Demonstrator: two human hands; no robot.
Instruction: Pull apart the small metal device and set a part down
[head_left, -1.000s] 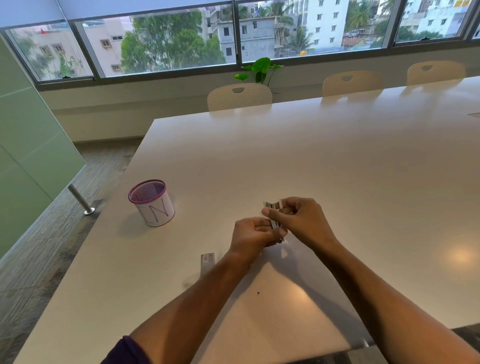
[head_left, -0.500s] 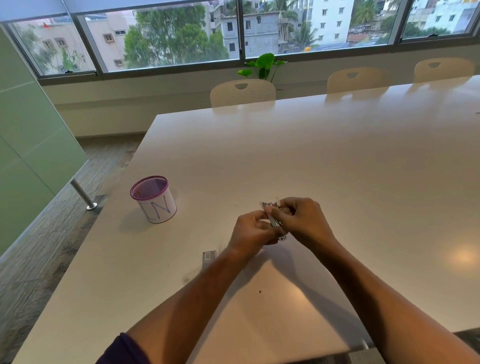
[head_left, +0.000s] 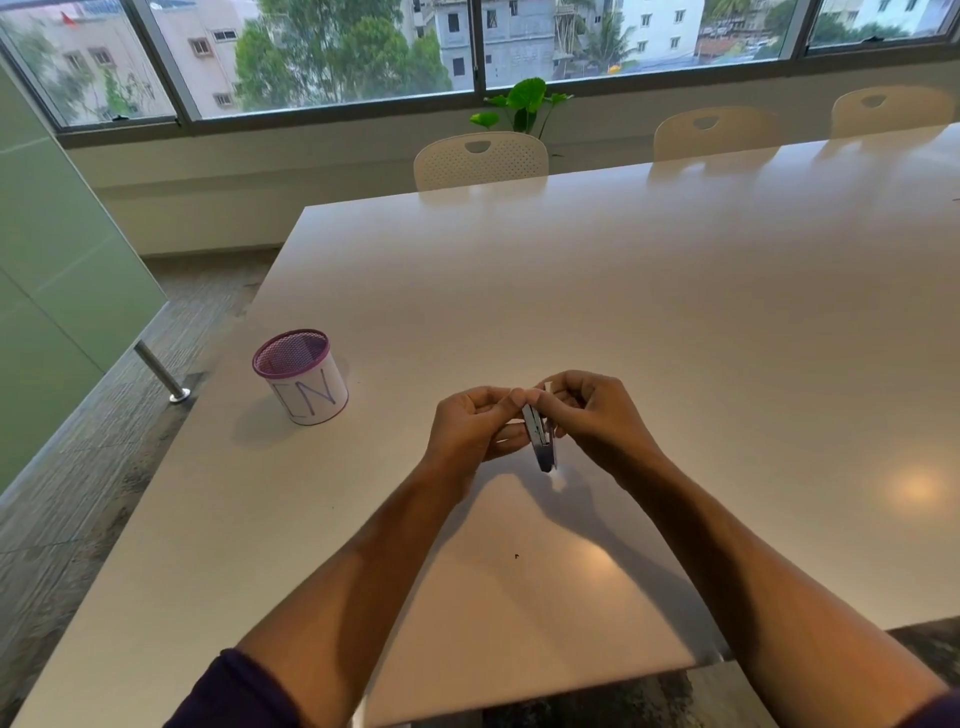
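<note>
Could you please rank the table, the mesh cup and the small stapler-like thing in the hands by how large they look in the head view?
1. table
2. mesh cup
3. small stapler-like thing, partly hidden by left hand and right hand

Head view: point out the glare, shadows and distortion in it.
Head view: a round warm glare spot lies on the white table at right; another sheen sits between the forearms. The left hand and right hand, gripping a small stapler, cast soft shadows towards the camera. Wide-angle bending curves the window frame.
</note>
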